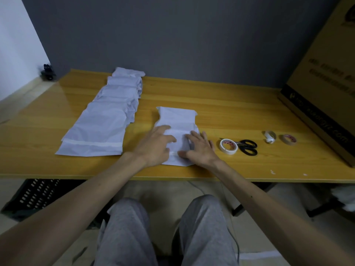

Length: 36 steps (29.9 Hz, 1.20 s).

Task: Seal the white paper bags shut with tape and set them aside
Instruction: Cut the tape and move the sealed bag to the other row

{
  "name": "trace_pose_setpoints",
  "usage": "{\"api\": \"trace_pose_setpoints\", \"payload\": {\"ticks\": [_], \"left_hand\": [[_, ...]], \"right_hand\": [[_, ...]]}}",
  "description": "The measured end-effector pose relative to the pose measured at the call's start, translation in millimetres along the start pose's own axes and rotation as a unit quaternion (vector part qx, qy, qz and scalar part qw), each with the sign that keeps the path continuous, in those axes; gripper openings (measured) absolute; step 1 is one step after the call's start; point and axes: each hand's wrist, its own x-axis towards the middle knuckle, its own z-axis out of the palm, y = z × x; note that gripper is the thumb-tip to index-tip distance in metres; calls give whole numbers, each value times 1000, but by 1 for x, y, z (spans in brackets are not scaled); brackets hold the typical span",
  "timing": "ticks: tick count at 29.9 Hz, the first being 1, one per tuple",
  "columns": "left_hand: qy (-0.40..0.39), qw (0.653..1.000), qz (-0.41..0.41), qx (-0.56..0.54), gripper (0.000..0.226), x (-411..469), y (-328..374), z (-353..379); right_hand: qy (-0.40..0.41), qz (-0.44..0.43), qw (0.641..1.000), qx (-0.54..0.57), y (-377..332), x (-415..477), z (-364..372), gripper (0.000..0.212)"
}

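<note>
Knees (pixel 199 217) below wooden table (pixel 230 104); left hand (pixel 153 145), right hand (pixel 198 148) spread on white bag (pixel 177 118); grey wall (pixel 172 35) behind.

Bare arms and grey trousers, as seen from the wearer's own head

The left forearm (pixel 76 198) and the right forearm (pixel 269 204) are shown uncovered along the whole length that is visible; the left hand (pixel 154 146) and the right hand (pixel 199 148) are likewise bare; the legs are clothed in light grey trousers (pixel 126 233) of a soft, faintly mottled fabric; the cloth is cut loosely; folds and creases are seen along both thighs and are gathered most deeply between the legs.
</note>
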Motion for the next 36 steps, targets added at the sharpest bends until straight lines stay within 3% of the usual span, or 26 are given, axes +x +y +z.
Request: {"api": "trace_pose_setpoints", "payload": {"ticks": [3, 8, 25, 36], "left_hand": [[-53, 997, -28, -57, 46, 9, 4, 10], [-138, 989, -27, 50, 53, 5, -8, 31], [-124, 986, -35, 108, 55, 3, -5, 34], [-133, 985, -29, 102, 54, 3, -4, 33]], "right_hand": [[7, -3, 1000, -6, 1, -1, 0, 75], [14, -1, 1000, -5, 0, 0, 1, 76], [16, -12, 995, 95, 33, -5, -24, 89], [11, -5, 996, 87, 48, -13, -33, 86]]}}
